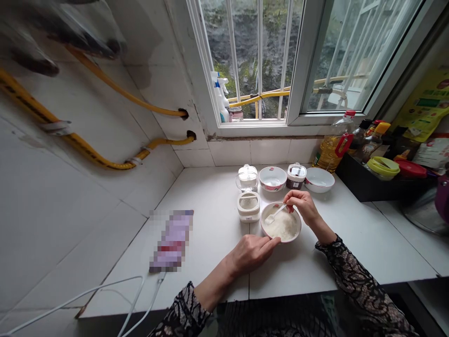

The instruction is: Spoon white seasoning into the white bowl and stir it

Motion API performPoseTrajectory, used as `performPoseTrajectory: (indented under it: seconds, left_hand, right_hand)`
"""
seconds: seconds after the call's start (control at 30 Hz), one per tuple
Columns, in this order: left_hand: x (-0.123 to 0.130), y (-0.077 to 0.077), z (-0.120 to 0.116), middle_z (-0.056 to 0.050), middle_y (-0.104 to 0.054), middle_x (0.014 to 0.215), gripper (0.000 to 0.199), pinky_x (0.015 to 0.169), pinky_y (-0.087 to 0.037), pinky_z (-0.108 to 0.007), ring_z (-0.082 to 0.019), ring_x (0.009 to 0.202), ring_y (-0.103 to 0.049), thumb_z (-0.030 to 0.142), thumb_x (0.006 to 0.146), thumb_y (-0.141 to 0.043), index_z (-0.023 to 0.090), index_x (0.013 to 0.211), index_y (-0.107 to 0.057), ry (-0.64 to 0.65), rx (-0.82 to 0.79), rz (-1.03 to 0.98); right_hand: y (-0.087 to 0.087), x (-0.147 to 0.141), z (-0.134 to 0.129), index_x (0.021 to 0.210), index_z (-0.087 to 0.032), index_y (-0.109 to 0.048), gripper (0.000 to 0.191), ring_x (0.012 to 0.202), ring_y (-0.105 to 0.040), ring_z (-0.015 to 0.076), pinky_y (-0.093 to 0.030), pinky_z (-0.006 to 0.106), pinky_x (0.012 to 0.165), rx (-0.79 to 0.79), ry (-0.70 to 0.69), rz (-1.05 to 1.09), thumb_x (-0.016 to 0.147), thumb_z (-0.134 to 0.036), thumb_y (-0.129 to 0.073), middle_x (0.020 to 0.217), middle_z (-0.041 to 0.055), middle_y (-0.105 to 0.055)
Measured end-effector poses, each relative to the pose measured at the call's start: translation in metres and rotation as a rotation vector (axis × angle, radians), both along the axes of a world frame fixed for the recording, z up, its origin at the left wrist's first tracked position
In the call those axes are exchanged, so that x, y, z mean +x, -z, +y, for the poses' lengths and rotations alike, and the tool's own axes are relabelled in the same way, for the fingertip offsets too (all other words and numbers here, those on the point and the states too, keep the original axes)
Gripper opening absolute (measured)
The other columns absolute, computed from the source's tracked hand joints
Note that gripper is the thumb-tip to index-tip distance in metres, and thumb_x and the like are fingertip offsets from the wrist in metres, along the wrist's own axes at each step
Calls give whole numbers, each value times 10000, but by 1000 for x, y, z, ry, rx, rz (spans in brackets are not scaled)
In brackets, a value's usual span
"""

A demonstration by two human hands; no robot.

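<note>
My left hand [253,251] grips the near left rim of a white bowl [265,232], its fingers closed along the edge. White powder or fine grains [286,228] lie heaped inside; I cannot tell which. Between the fingertips of my right hand [304,205] is a small white spoon [277,214], its head down in the bowl at the left side of the heap. Just left of the bowl stands a squat jar [249,214] with its clear lid [247,179] raised; its contents are hard to make out.
Behind are a flower-patterned bowl [272,180], a lidded jar with dark contents [296,177] and another white bowl [319,180]. An oil bottle [333,149] and a black box of condiments [366,185] stand right. A blurred purple object [172,239] and white cable [140,292] lie left.
</note>
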State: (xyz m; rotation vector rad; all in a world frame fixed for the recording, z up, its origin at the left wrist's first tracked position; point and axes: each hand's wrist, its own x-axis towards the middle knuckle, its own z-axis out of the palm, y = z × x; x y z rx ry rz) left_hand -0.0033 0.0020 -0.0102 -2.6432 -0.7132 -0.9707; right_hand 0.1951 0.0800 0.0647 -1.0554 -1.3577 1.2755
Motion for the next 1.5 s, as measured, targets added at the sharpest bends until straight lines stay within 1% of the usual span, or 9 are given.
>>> performPoseTrajectory:
  seconds: [0.27,0.43,0.67,0.8,0.9,1.0,1.27,1.37,1.5]
  left_hand:
    - [0,-3,-1,33,-569,616,221,394,-377,-195,-82,454,-528,91,970,-398,120,1097,-577,-5,2,13]
    - [1,-4,-1,31,-581,617,225,394,-392,-197,-91,450,-532,91,969,-397,124,1110,-569,10,-2,-32]
    - [2,-7,-1,28,-571,602,222,384,-380,-201,-93,446,-525,82,979,-380,114,1066,-581,9,11,-17]
    - [2,-6,-1,20,-586,617,221,405,-407,-198,-93,464,-533,80,978,-386,105,1072,-584,18,27,-32]
    - [2,-6,0,19,-592,617,217,396,-398,-206,-95,460,-529,84,985,-378,98,1058,-583,34,50,-65]
    - [3,-8,0,22,-585,610,226,388,-382,-209,-96,454,-523,81,988,-368,102,1042,-586,28,37,-51]
    - [2,-7,-1,28,-572,603,234,391,-360,-196,-88,445,-516,94,989,-370,116,1066,-591,9,19,-44]
    - [1,-5,-1,30,-574,602,235,391,-362,-197,-89,448,-520,98,991,-372,114,1087,-586,15,9,-45]
    - [0,-3,0,35,-567,598,224,403,-381,-197,-88,455,-528,101,984,-395,121,1106,-582,10,0,-32]
  right_hand:
    - [-3,0,3,548,-182,-648,72,431,-459,116,-379,263,469,-45,34,103,558,-216,-585,415,-23,-546]
    - [-4,-17,1,668,-188,-651,87,506,-535,129,-474,278,558,68,55,119,643,-271,-641,521,-18,-615]
    - [1,-36,-14,888,-209,-638,87,749,-649,191,-509,336,735,576,124,-240,895,-252,-563,774,41,-694]
    - [11,-37,-12,910,-204,-635,181,710,-601,193,-476,375,797,1001,-4,-526,935,-129,-472,740,45,-697]
    - [11,-37,-10,915,-201,-630,214,665,-580,188,-464,382,808,1133,-65,-606,928,-85,-451,711,35,-689]
    - [3,-35,-13,925,-207,-631,185,679,-605,188,-463,384,817,1102,22,-527,922,-99,-481,733,34,-706]
    - [-7,-6,-16,806,-208,-645,109,697,-619,191,-487,326,688,775,182,-408,833,-145,-560,688,16,-672]
    - [-4,4,-13,748,-207,-631,147,644,-584,173,-466,309,665,791,132,-514,777,-105,-529,650,6,-644]
    - [0,3,-13,707,-201,-603,177,608,-533,160,-448,314,699,825,-77,-692,737,-65,-494,595,0,-617]
